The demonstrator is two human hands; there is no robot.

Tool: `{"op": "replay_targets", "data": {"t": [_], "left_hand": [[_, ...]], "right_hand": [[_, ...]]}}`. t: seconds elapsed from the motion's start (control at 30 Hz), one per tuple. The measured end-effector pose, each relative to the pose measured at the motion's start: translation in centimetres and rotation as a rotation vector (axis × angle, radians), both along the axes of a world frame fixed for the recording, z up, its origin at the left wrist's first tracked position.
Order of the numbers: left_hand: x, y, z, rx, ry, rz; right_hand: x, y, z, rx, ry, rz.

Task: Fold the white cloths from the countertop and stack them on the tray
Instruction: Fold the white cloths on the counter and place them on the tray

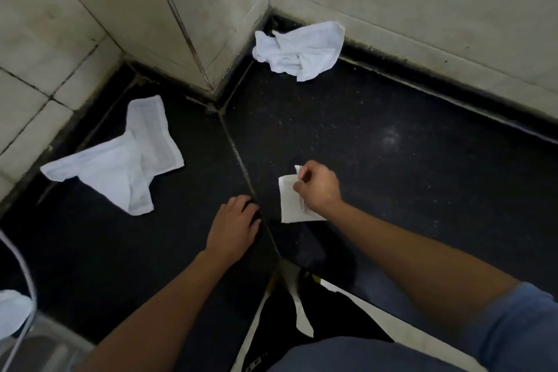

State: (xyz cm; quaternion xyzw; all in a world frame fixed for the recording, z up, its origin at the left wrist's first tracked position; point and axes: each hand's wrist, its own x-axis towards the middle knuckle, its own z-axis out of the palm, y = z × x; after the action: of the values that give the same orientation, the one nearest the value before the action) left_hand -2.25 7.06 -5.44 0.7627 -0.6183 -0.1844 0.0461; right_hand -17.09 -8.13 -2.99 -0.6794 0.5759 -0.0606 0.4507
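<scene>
step: fold in hand, looks near the end. The folded cloth (291,202) is already a small rectangle, lying close to the near edge of the countertop (392,145).
right hand (320,187): fingers curled, pinching the folded cloth's far corner, which is lifted slightly.
left hand (234,220): flat on the countertop just beside the folded cloth, fingers straight, holding nothing.
waiting: a spread cloth (120,160) along the left edge and a crumpled cloth (299,48) in the far corner by the wall. Both are unfolded.
tray: probably the grey shape (39,347) at the near left corner with something white (12,308) on it. It's cropped, so I can't confirm.
next: press the last fold flat, get a whole-hand hold so the layers don't spring open, and carry it left across to the tray.
risk: a corner-only pinch would let it unfold in transit.
</scene>
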Motion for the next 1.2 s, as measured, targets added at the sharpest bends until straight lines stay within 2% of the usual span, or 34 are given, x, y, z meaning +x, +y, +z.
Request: {"op": "replay_targets", "data": {"t": [0.23,0.33,0.5,0.57,0.67,0.73,0.8,0.9,0.97,1.03,1.2], "left_hand": [[0.7,2.9,-0.7,-0.034,0.044,0.067],[0.8,2.1,-0.4,-0.06,0.068,0.064],[-1.7,-2.9,0.5,-0.098,0.065,-0.102],[-3.3,-4.8,0.3,0.023,0.028,-0.206],[-4.0,-5.9,-0.3,0.207,-0.057,-0.237],[-3.9,-5.8,-0.6,0.226,-0.051,-0.235],[-3.8,-5.7,-0.7,0.215,-0.03,-0.245],[-3.7,-5.7,-1.0,0.193,0.003,-0.232],[-3.6,-5.5,-1.1,0.183,0.015,-0.226],[-3.6,-5.4,-1.1,0.178,0.022,-0.227],[-3.8,-5.3,-1.1,0.167,0.005,-0.219]], "right_hand": [[2.7,1.7,-3.0,0.002,0.198,0.19],[1.7,1.1,-3.0,0.021,0.137,0.187],[-1.4,-1.6,-2.3,0.042,-0.018,-0.063],[-1.6,-2.2,-2.5,0.169,-0.079,-0.137],[-1.9,-3.4,-2.9,0.4,-0.231,-0.435],[-3.0,-4.4,-3.2,0.425,-0.26,-0.565],[-4.6,-4.6,-3.4,0.227,-0.105,-0.423],[-6.4,-1.8,-2.7,-0.192,0.092,0.114],[-7.7,0.5,-3.2,-0.246,0.154,0.383],[-9.2,1.7,-4.1,-0.236,0.21,0.476],[-10.9,1.7,-4.6,-0.291,0.25,0.512]]}}
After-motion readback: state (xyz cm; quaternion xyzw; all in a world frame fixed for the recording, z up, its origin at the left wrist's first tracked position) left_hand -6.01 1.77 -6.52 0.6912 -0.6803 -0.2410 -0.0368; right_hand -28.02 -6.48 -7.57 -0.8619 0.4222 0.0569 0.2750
